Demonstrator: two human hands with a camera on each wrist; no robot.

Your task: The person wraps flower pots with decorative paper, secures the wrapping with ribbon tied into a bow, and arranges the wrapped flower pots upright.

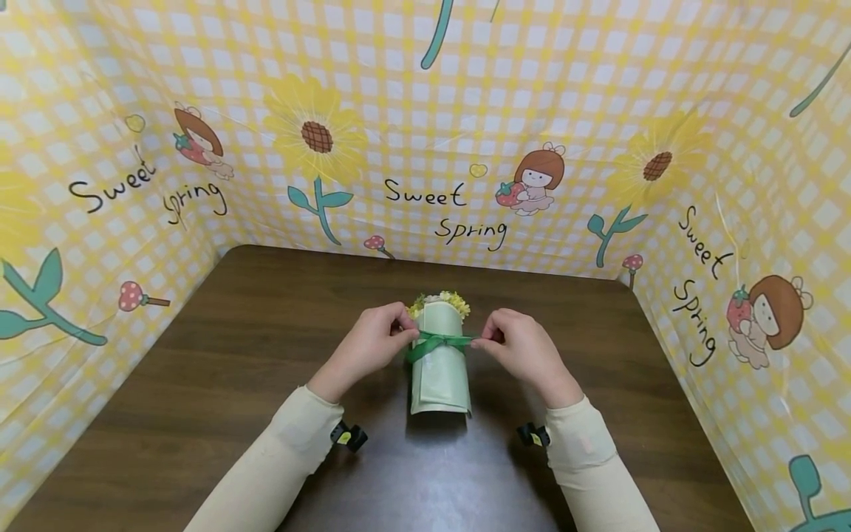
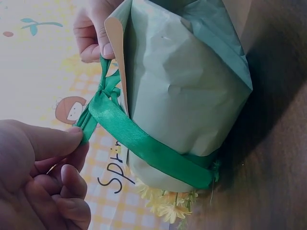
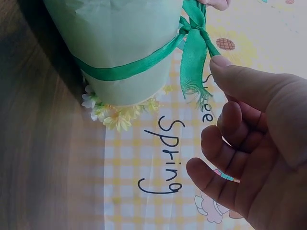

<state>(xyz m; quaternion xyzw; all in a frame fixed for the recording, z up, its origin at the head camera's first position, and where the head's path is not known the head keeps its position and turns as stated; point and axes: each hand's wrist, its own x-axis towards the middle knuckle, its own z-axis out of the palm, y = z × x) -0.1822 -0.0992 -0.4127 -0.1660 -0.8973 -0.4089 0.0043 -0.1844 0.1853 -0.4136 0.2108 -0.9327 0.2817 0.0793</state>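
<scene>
A bouquet wrapped in pale green paper lies on the table, its yellow and white flowers at the far end. Round its upper part runs a green ribbon, knotted at the front. My left hand pinches the ribbon on the left side of the knot between thumb and finger. On the other side, my right hand pinches ribbon too, and the strip stretches between both hands. In the right wrist view a frayed ribbon tail hangs beside the right thumb.
The brown wooden table reaches back to a yellow checked cloth with printed flowers and lettering, which rises at the back and both sides. Dark wrist cameras sit at both sleeve cuffs.
</scene>
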